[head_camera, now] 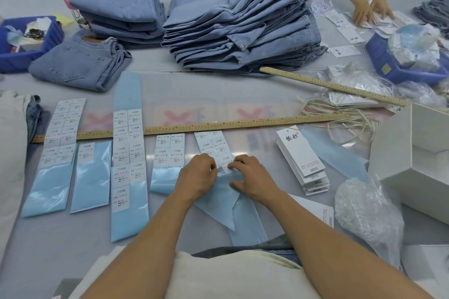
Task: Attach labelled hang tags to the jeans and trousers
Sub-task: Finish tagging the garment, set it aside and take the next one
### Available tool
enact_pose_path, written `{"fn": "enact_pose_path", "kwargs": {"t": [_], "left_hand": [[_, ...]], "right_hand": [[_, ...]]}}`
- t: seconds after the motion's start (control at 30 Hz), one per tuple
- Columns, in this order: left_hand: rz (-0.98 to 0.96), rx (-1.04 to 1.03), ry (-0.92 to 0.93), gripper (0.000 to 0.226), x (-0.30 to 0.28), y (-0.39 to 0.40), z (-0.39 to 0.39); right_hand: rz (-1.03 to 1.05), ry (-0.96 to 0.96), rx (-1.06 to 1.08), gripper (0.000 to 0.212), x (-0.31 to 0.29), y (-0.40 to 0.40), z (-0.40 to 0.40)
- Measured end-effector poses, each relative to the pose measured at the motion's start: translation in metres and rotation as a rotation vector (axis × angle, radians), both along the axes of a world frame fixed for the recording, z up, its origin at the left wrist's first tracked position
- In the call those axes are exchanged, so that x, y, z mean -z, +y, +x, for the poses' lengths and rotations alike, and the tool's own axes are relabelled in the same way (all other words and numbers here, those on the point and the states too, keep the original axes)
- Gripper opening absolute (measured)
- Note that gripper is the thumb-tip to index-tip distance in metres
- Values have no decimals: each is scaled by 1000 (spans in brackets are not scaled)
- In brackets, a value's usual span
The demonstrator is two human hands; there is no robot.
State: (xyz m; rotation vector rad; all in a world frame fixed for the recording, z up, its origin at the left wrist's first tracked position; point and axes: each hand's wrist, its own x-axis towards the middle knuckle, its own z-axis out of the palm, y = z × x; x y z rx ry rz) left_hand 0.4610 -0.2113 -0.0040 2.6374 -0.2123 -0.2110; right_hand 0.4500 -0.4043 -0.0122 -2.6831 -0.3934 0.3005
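Several light blue backing strips (91, 177) carrying white size stickers lie in a row on the table. On the strip in front of me (220, 189), my left hand (198, 175) and my right hand (250, 177) both pinch at a white sticker (224, 161) at its edge. A fanned stack of white hang tags (301, 158) lies just right of my right hand. Folded blue jeans stand in a tall pile (243, 24) at the back, with a second pile (121, 5) and a single folded pair (80, 63) to the left.
Two wooden rulers (218, 126) (332, 85) cross the table. Loose white strings (340, 116), plastic bags (366, 209) and a white box (413, 153) sit to the right. Blue trays (26, 41) (401, 63) stand at both sides. Another person's hands (374, 11) sort tags at the far right.
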Motion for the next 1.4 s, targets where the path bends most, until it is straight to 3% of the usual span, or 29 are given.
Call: {"fn": "enact_pose_path", "kwargs": {"t": [0.13,0.3,0.37,0.43,0.53,0.63,0.77,1.0,1.13,1.2,1.3,1.4], "left_hand": [[-98,-204,-9,12,-6,11,0],[-443,-578,8,12,-19,26,-6],[-547,-697,-37,14,-26,30,-8],[-509,-732,-163,15,-37,31,-11],[-279,-550,-453,14,-54,20,-17],[32,-154,-664,19,-65,3,-24],[268,177,-780,25,-76,-7,-26],[301,236,-768,28,-76,-8,-31],[214,264,-632,38,-70,-13,-31],[289,467,-433,50,-72,-27,-28],[484,848,-134,40,-77,-69,-18],[505,891,-1,35,-80,-126,-15]], "right_hand": [[5,6,9,49,-2,1,-1],[-11,55,11,48,-7,4,-1],[-48,86,25,50,-11,6,-1],[-1,87,99,47,-18,8,0],[493,123,460,14,-39,20,4],[955,432,742,25,-62,32,12],[1086,644,819,22,-76,32,13],[1157,671,873,4,-80,26,8],[1220,517,984,8,-101,9,11],[1314,364,1060,14,-127,-16,15],[1351,147,1018,17,-177,-53,8],[1222,59,891,11,-217,-77,-17]]}}
